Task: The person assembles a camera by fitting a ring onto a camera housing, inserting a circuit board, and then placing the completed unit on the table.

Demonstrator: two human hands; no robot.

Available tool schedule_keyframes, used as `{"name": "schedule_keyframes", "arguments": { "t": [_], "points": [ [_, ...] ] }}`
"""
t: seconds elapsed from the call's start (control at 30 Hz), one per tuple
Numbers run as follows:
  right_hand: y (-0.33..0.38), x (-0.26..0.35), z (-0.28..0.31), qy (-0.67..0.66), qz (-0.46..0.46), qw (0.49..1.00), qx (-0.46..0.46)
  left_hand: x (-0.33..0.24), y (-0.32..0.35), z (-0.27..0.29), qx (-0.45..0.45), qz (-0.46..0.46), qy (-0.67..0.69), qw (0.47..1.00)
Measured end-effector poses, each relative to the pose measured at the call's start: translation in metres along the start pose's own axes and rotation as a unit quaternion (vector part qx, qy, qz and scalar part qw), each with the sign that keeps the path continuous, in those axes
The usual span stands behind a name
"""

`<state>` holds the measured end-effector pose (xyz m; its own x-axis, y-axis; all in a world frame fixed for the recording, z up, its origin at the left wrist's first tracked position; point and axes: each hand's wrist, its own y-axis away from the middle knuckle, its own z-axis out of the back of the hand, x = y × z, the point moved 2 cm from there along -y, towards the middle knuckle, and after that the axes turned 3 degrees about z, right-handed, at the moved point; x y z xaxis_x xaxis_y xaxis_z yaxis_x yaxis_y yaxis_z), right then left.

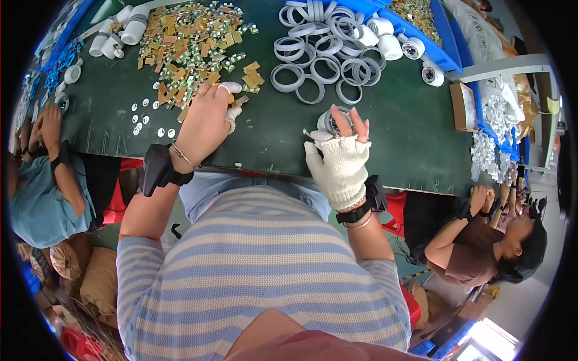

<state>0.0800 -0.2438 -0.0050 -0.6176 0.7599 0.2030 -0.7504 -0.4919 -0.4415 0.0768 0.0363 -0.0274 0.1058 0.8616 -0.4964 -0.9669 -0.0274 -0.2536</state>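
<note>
My left hand [208, 123] reaches to the near edge of a pile of small circuit boards [186, 45], some green, some tan-orange. White covers sit on its thumb and one fingertip. Its fingers are bent in toward each other, with an orange-yellow bit showing between them; what they pinch is mostly hidden. My right hand [342, 159], in a cream knitted glove with bare fingertips, is closed around a round white-grey housing [328, 123] near the table's front edge. Its fingers cover much of that housing. Beyond it lies a heap of grey plastic rings [325, 67].
Several white round discs [161, 132] lie left of my left hand. White lamp-like housings stand at the far left [135, 30] and far right [388, 45]. A blue bin [442, 57] borders the green table [409, 132]. People sit at both sides.
</note>
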Motion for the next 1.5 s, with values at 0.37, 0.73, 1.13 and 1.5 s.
{"name": "schedule_keyframes", "arguments": {
  "t": [0.37,0.73,1.13,1.5],
  "points": [
    [-0.025,0.014,0.022,-0.381,-0.048,0.919,0.087,-0.045,0.042,0.002,0.214,0.091,0.547,0.804],
    [-0.037,0.024,0.029,-0.349,0.06,0.932,0.082,-0.062,0.051,0.016,0.219,0.095,0.514,0.824],
    [-0.035,0.023,0.035,-0.332,0.075,0.937,0.079,-0.069,0.055,0.019,0.228,0.118,0.527,0.81],
    [-0.029,0.02,0.026,-0.368,0.039,0.924,0.096,-0.064,0.058,0.004,0.217,0.134,0.602,0.757]
  ]
}}
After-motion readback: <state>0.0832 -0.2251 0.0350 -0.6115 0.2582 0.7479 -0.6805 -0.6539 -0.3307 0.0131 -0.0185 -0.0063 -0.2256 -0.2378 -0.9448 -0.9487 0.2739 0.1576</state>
